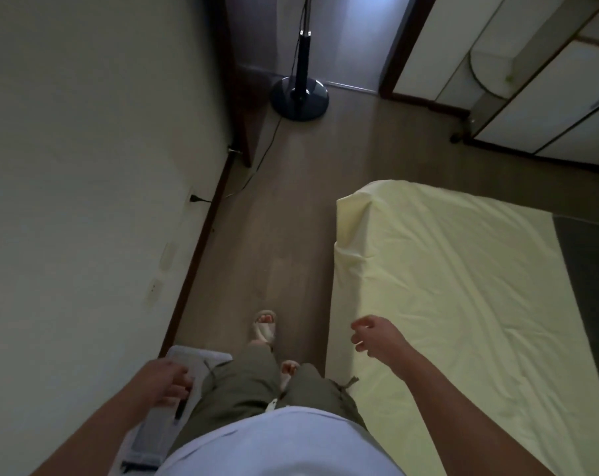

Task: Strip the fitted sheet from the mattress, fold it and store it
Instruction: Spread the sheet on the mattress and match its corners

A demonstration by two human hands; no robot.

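The fitted sheet [445,286], pale yellow, lies stretched over the mattress [590,276], of which a dark grey strip appears bare at the right. The sheet's far-left corner [356,204] is seated over the mattress edge, with creases running from it. Stripping is judged not yet begun on this side. The right hand [373,334] hovers over the near long edge, fingers loosely curled, holding nothing and apart from the cloth. The left hand [164,379] hangs low beside the leg, above a flat grey object [153,438] on the floor [274,218] by the wall; whether it grips anything cannot be told. Recommended: go to the seated corner, hook the fingers under the elastic hem at the mattress side, and lift outward and up rather than drag across the top, which could strain the seam. Free each corner in turn. A fan stand [299,94] and its cable lie ahead on the floor, a trip hazard.
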